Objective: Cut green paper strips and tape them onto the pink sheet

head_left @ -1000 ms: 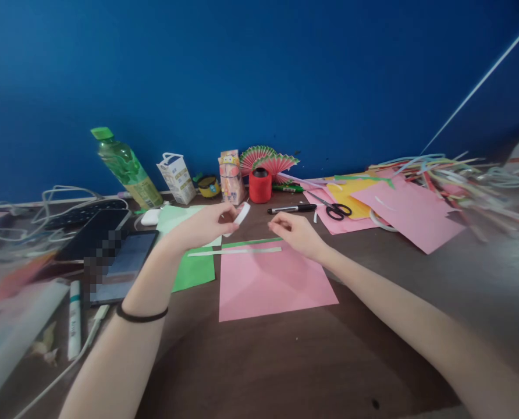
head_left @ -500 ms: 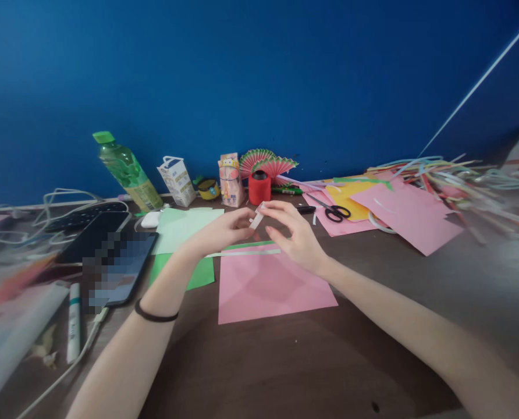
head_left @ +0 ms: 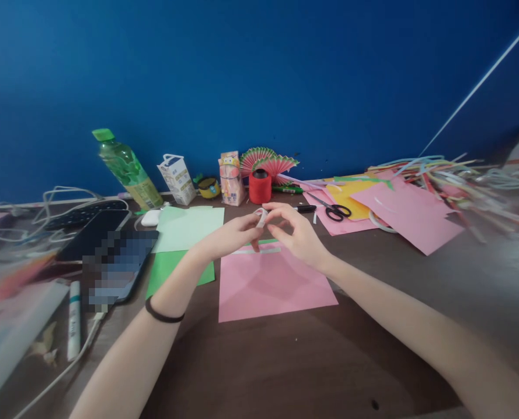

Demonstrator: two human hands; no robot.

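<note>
My left hand (head_left: 231, 235) and my right hand (head_left: 295, 233) meet above the far edge of a pink paper sheet (head_left: 272, 285). Both pinch a small white roll of tape (head_left: 262, 216) between thumb and fingertips. Under the hands lie a thin white strip (head_left: 266, 251) and a green strip on the pink sheet's top edge. A black band circles my left wrist.
Green sheets (head_left: 185, 233) lie to the left, beside a phone (head_left: 120, 270) and cables. At the back stand a green bottle (head_left: 126, 169), small cartons (head_left: 176, 177), a red spool (head_left: 260, 186) and paper fans. Black scissors (head_left: 333, 210), a marker, pink and yellow papers (head_left: 408, 215) and paper strips lie right.
My left hand carried the white tape roll rightward. My right hand rose from the table to meet it, and both now pinch the roll together.
</note>
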